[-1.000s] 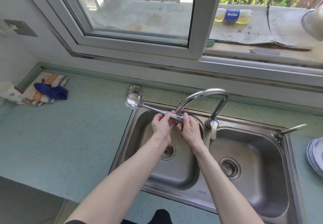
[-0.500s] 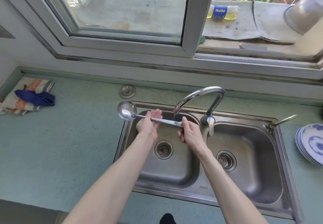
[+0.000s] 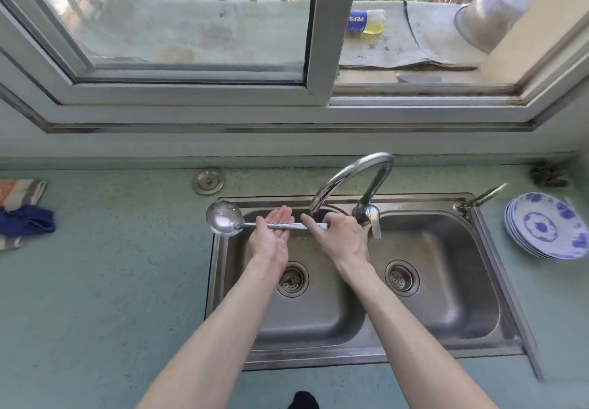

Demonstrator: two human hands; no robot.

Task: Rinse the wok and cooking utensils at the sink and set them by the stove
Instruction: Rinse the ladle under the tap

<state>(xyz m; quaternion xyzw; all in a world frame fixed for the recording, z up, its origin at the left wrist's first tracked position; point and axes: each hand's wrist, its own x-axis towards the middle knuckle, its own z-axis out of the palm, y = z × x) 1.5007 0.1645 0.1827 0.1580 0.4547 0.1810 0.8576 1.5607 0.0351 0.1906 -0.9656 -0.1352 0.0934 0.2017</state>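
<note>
Rinsing step, with a metal ladle [image 3: 223, 222] held flat over the left bowl of the steel double sink [image 3: 344, 357]. Ladle scoop sticking out past the sink's left edge, over the green counter [image 3: 105, 297]; long handle reaching right, under the mouth of the curved tap [image 3: 350, 176]. Left hand [image 3: 271, 236] spread open, palm up, fingers straight, the handle lying across it. Right hand [image 3: 338, 236] curled round the far end of the handle, pointer finger stretched along it. Hard to tell if water is running; no clear stream to be seen. Probably rubbing the handle clean, so still early in the job. No wok and no stove in sight. Off to the side: a stack of blue and white plates [image 3: 548, 227] right of the sink, a blue cloth [image 3: 25, 223] on a striped towel at the far left, a round metal cap [image 3: 208, 181] behind the sink, a Pepsi bottle [image 3: 366, 22] out on the window ledge. Next, most likely: turn the scoop under the tap, shake off the drops, hold tight since wet metal slips, then carry over to the stove.
</note>
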